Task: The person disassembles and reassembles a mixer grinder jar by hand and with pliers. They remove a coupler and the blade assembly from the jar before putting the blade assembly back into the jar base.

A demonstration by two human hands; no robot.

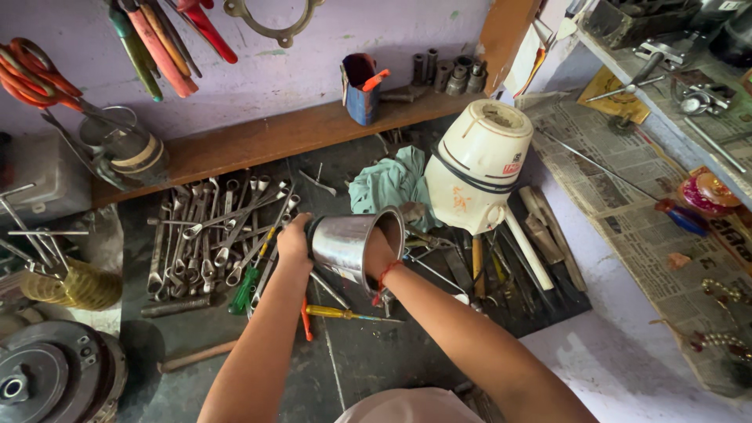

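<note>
Both forearms are stretched over the dark workbench [376,368]. Above it, a shiny steel mixer jar [348,247] is held tilted, mouth toward the right; its base is gripped by the left hand [294,243], while the right hand [381,254] is pushed inside, grip unseen.

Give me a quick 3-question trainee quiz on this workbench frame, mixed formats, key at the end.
1. True or false: the right hand is reaching inside the steel jar.
2. Multiple choice: what lies directly left of the left hand? A) a heap of spanners B) a stack of plates C) a coil of hose
3. Fill in: the white appliance base stands beside a crumpled ____ cloth.

Key: 1 true; the hand goes into the jar's open mouth while the left hand grips its closed end. 2 A, the heap of spanners. 3 green.
</note>
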